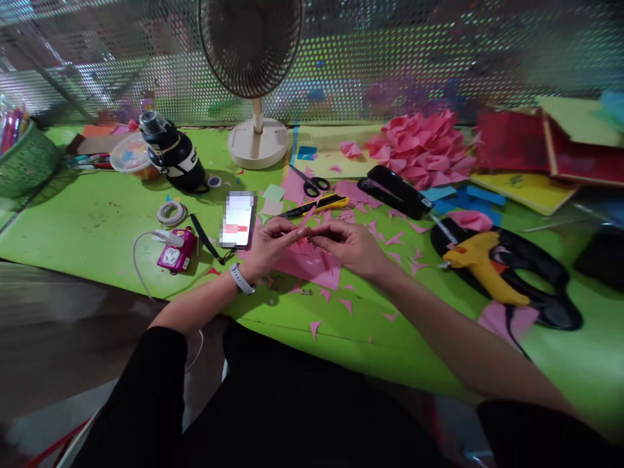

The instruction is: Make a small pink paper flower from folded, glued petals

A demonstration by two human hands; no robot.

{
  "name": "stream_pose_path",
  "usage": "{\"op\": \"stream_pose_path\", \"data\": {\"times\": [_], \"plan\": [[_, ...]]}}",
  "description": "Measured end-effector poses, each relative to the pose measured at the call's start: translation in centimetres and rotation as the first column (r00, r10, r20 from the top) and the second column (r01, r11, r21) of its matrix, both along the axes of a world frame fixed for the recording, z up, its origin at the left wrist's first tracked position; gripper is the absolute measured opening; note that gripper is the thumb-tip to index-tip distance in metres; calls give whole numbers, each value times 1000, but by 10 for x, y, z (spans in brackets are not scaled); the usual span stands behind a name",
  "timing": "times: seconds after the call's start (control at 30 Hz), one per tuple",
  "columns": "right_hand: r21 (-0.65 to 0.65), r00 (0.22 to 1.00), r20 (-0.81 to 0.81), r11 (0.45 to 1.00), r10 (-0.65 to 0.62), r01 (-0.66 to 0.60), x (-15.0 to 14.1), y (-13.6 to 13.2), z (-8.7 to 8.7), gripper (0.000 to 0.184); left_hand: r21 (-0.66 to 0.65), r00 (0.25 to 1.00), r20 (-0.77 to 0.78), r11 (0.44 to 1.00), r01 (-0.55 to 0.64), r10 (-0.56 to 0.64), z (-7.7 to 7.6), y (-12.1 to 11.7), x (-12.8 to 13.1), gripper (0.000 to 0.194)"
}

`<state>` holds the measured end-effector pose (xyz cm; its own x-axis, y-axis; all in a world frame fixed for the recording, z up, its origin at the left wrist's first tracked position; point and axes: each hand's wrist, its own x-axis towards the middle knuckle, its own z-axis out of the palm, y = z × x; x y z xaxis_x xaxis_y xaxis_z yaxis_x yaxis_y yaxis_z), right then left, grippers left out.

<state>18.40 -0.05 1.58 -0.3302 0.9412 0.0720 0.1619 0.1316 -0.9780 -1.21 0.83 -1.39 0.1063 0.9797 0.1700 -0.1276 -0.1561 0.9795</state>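
Over a sheet of pink paper (322, 270), both hands meet with their fingertips nearly touching. My left hand (273, 242), with a white band on its wrist, is closed in a pinch. Thumb and fingers of my right hand (351, 247) are pinched together too. A small pink paper piece (305, 241) shows between and just under the fingertips, mostly hidden by them. Just beyond the hands lie a yellow-and-black utility knife (324, 204) and black-handled scissors (316, 186). Pink paper scraps (325, 294) are scattered around.
A lit phone (237, 220) lies left of my hands, near a magenta power adapter (176, 252), tape roll (171, 212) and black bottle (173, 156). Behind stands a fan (257, 144). To the right are a stapler (397, 192), pink paper petals (424, 146) and a yellow glue gun (480, 260).
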Motion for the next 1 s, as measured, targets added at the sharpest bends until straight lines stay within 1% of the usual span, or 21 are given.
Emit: {"op": "stream_pose_path", "data": {"times": [0.13, 0.27, 0.43, 0.53, 0.67, 0.87, 1.0], "plan": [[-12, 1000, -23, 1000, -12, 12, 0, 1, -4, 21, 13, 1000, 3, 1000, 8, -8, 0, -1, 1, 18], [4, 999, -32, 1000, -3, 3, 1, 2, -6, 19, 1, 1000, 18, 1000, 12, -12, 0, -2, 1, 17], [7, 1000, 4, 1000, -1, 1, 2, 2, -5, 14, -46, 1000, 24, 999, 15, -14, -1, -2, 1, 19], [5, 1000, -2, 1000, 5, -5, 2, 3, -8, 13, -54, 1000, 17, 998, 12, -11, -1, -2, 1, 21], [0, 1000, -6, 1000, 3, -3, 2, 3, -10, 17, -35, 1000, 8, 999, 13, -12, -1, -2, 1, 22], [-6, 1000, -1, 1000, -1, 1, 1, 3, -7, 20, -34, 1000, 6, 999, 20, -19, 5, -4, 2, 24], [24, 1000, 12, 1000, 1, -1, 0, 3, -7, 20, -34, 999, -9, 999, 32, -32, 6, -5, 2, 22]]}}
